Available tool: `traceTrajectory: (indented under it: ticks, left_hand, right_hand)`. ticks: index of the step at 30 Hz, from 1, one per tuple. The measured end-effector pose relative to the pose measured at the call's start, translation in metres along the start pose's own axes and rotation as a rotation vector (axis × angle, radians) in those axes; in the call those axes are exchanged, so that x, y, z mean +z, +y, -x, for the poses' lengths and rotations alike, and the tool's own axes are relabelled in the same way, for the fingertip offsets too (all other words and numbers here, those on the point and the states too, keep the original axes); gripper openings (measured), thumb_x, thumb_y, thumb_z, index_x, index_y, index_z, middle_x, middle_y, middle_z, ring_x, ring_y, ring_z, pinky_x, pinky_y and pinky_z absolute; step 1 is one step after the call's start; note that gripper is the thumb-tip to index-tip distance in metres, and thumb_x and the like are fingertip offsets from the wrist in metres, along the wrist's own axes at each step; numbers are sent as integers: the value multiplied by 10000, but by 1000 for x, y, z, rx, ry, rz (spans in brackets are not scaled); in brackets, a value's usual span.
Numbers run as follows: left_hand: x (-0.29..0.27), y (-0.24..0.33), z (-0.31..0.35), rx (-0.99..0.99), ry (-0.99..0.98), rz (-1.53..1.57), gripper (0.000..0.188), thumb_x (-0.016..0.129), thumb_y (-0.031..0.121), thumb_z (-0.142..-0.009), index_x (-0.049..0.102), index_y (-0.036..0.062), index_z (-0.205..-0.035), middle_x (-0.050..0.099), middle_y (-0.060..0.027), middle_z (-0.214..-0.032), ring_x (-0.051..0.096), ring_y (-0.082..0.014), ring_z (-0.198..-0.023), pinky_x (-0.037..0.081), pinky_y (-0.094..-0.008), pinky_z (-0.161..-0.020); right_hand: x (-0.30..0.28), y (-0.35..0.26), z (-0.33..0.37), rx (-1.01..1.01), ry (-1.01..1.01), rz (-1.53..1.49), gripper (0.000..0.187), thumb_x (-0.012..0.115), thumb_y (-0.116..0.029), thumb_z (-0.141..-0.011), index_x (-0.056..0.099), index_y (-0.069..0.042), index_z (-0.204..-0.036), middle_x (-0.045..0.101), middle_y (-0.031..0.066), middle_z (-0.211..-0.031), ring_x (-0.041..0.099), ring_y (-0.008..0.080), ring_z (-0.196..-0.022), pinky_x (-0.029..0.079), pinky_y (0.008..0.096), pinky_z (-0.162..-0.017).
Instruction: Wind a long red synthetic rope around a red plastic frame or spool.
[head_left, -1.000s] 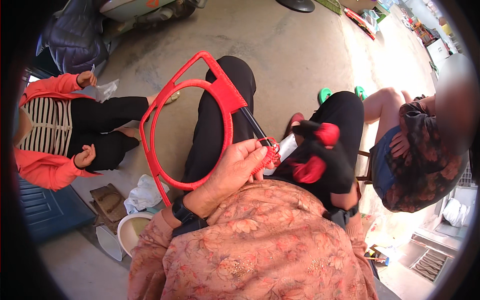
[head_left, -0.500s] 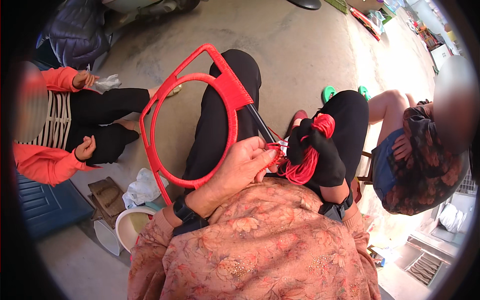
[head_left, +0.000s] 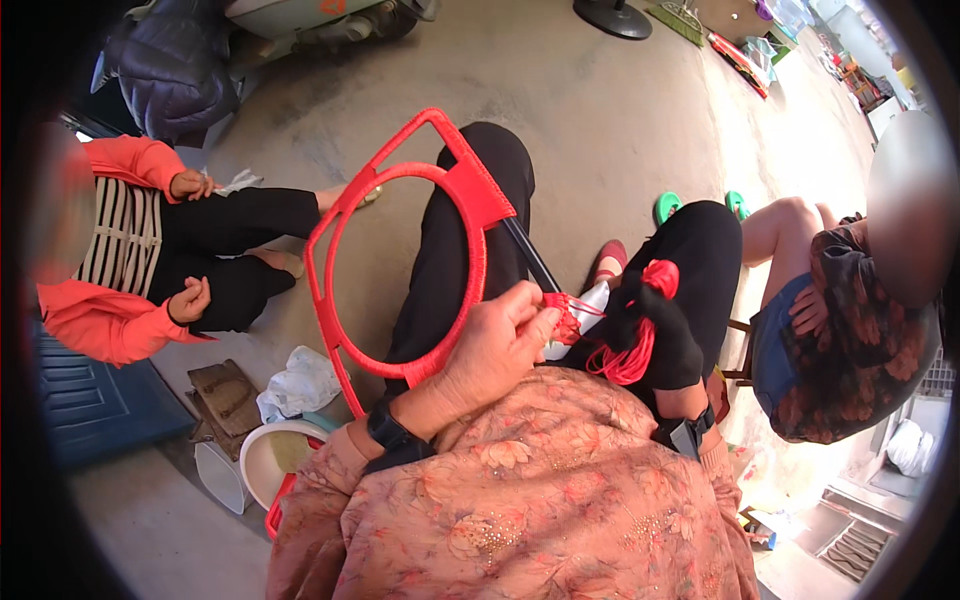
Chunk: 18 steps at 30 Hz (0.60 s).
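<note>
A red cord-wrapped frame, with a round ring inside an angular outline, rests over my left thigh. One side of it is a bare black bar running toward my hands. My left hand is bare and closed, pinching red cord wound at the bar's near end; its fingers hide part of the winding. To its right, my right hand, in a black glove, is closed round a looped bundle of red cord. Thin red strands stretch between both hands.
A person in a coral jacket sits at left, another in dark floral clothing at right. A white bucket, plastic bag and brown bag stand at lower left. A parked scooter and broom lie beyond.
My gloved right hand has drawn away to the right from my left hand, and the cord strands between them show longer. The whole view has shifted slightly; my left hand keeps its pinch.
</note>
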<state>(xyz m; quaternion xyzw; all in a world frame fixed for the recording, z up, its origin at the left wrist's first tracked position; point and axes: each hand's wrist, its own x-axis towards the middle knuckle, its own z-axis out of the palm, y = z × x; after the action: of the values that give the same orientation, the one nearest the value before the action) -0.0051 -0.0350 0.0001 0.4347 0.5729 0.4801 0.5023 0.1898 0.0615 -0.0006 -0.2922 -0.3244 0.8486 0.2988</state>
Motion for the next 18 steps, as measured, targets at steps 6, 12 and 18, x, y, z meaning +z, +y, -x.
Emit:
traceTrajectory:
  ticks: [6, 12, 18]
  left_hand:
    - [-32, 9, -1, 584, 655, -839, 272, 717, 49, -828, 583, 8, -1061, 610, -104, -923, 540, -137, -665, 494, -247, -621]
    - [-43, -1, 0, 29, 433, 84, 431, 657, 81, -878, 453, -7, -1247, 595, -51, -884, 506, -54, -638, 432, -188, -545]
    - [-31, 24, -31, 95, 307, 60, 226, 649, 155, -891, 581, 18, -1056, 556, 10, -768, 464, -24, -620, 387, -203, -520]
  right_hand:
    - [-3, 2, -2, 68, 20, 9, 247, 557, -311, -939, 524, -75, -872, 529, 51, -642, 508, 151, -601, 404, 282, -586]
    - [4, 5, 0, 111, 54, -82, 216, 584, -282, -925, 530, -73, -928, 533, 61, -676, 524, 176, -633, 417, 311, -605]
    - [-13, 8, 27, -53, -87, -190, 178, 616, -207, -892, 550, -75, -991, 559, 61, -722, 550, 207, -647, 448, 350, -622]
